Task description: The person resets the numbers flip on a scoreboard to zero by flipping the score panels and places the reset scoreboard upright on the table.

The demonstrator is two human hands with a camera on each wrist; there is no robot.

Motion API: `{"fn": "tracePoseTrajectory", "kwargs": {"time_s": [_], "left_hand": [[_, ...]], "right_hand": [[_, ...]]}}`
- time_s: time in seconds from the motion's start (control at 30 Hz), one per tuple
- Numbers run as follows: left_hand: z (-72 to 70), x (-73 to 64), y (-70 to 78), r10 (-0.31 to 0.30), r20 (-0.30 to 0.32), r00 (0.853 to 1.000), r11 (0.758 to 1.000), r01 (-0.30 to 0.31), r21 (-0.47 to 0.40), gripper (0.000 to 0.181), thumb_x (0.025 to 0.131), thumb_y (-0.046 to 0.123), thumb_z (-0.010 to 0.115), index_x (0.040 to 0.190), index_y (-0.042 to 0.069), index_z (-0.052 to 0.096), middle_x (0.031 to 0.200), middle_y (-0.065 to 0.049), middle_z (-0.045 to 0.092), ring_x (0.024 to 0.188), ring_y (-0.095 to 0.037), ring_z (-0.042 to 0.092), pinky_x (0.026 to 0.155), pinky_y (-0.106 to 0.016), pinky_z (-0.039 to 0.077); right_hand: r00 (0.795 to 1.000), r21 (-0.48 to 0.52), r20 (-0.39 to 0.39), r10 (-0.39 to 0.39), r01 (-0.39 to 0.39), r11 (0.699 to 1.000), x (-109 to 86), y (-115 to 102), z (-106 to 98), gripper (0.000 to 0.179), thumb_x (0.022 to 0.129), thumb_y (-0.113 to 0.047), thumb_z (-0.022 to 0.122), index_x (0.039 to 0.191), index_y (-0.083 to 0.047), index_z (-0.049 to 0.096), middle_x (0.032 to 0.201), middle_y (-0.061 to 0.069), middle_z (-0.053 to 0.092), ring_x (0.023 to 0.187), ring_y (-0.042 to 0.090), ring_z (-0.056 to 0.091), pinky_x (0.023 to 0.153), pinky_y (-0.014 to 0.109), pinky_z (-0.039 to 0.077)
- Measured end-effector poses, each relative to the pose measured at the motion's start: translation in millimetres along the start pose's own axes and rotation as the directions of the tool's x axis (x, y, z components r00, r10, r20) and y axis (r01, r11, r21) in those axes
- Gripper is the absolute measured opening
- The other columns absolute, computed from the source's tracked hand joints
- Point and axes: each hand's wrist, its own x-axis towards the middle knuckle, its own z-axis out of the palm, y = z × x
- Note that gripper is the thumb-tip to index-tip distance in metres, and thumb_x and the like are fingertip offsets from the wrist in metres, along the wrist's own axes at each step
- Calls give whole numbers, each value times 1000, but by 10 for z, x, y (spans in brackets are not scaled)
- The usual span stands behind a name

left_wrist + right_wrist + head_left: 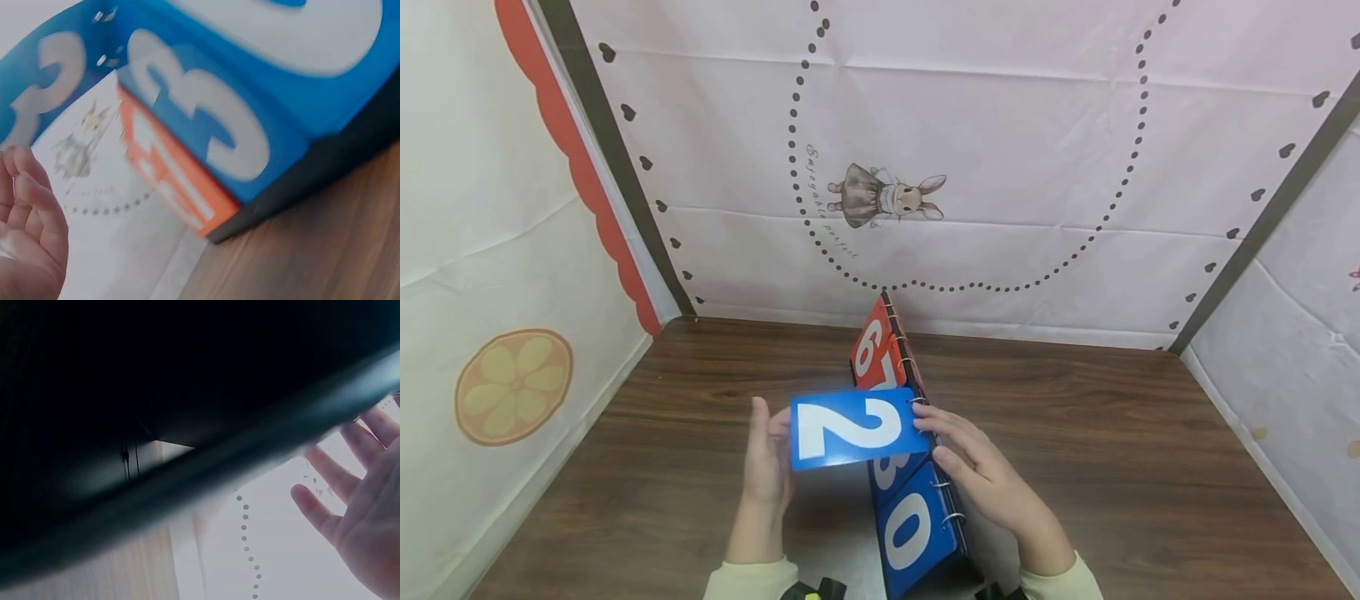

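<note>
A flip scoreboard [955, 500] with ring-bound number cards stands on the table, its row running away from me. One blue card with a white 2 [850, 427] is lifted on its rings and sticks out to the left. My left hand [766, 471] is at that card's outer end, thumb raised apart and fingertips right at its edge, partly behind it. The right hand [996, 479] lies along the scoreboard's top edge, fingertips by the rings near the lifted card, fingers loosely extended. Below show a blue 3 card [219, 119] and a blue 0 card [907, 531].
Farther along the scoreboard are red cards [871, 350], one with a 6. The brown wooden table [1120, 450] meets a white printed cloth wall [1000, 167] at the back, with a rabbit picture [880, 196]. Cloth panels rise at both sides.
</note>
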Motion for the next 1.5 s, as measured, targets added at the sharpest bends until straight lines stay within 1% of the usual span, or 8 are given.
{"fn": "tracePoseTrajectory", "kwargs": {"time_s": [0.1, 0.17, 0.27, 0.37, 0.57, 0.7, 1.13, 1.5], "left_hand": [[-67, 11, 34, -57, 57, 997, 998, 56, 12, 37, 101, 30, 34, 90, 8, 61, 74, 1, 60, 66, -9, 58, 58, -22, 50], [-88, 20, 25, -137, 34, 990, 987, 134, 85, 20, 97, 21, 48, 102, 4, 56, 81, -3, 62, 69, -12, 62, 61, -24, 52], [-95, 41, -33, -270, -35, 962, 936, 271, 227, 39, 87, 23, 65, 118, 4, 51, 95, -9, 64, 76, -19, 65, 70, -31, 54], [-99, 57, -111, -340, -78, 937, 877, 346, 333, 55, 79, 31, 73, 126, 13, 49, 111, -14, 60, 86, -25, 64, 78, -36, 52], [-92, 58, -223, -353, -82, 932, 811, 349, 470, 65, 72, 40, 77, 126, 16, 51, 125, -17, 50, 101, -31, 54, 82, -45, 50], [-84, 65, -270, -361, -84, 929, 785, 351, 510, 64, 70, 42, 78, 122, 15, 54, 126, -16, 50, 103, -33, 52, 81, -45, 50], [-2, 60, -413, -379, -55, 924, 735, 336, 588, 65, 72, 44, 76, 124, 13, 51, 126, -17, 50, 101, -32, 54, 74, -44, 53], [97, 47, -529, -396, -29, 918, 717, 329, 615, 66, 75, 43, 73, 127, 12, 49, 125, -18, 48, 93, -27, 55, 69, -37, 54]], "right_hand": [[1000, -12, -2, 13, -13, 1000, -1, -2, -2, 37, 97, -16, 44, 132, -24, 48, 144, -7, 37, 132, 21, 32, 96, 64, 29], [1000, -19, -3, 20, -20, 1000, -3, -1, -2, 37, 97, -17, 44, 133, -24, 48, 144, -8, 37, 132, 21, 31, 96, 64, 28], [1000, -27, -6, 21, -21, 999, -7, 0, -4, 37, 97, -17, 44, 133, -24, 47, 144, -8, 37, 132, 21, 32, 96, 65, 27], [1000, -37, -8, 17, -18, 999, -10, -2, -7, 38, 97, -17, 44, 134, -24, 47, 144, -8, 37, 132, 20, 32, 96, 66, 25], [1000, -44, -1, 20, -20, 999, 1, -20, -12, 39, 97, -19, 43, 136, -23, 46, 144, -8, 37, 133, 19, 32, 97, 65, 25], [1000, -34, 8, 26, -25, 999, 10, -22, -14, 40, 97, -18, 43, 137, -23, 45, 144, -8, 36, 133, 19, 32, 97, 64, 27], [999, 15, -30, 15, -14, 1000, -22, -4, -41, 39, 97, -12, 44, 136, -19, 47, 141, -6, 41, 130, 16, 37, 96, 53, 37], [996, 7, -91, -13, 13, 1000, -16, 46, -85, 38, 93, -5, 53, 129, -14, 52, 136, -1, 48, 124, 18, 45, 93, 50, 41]]}}
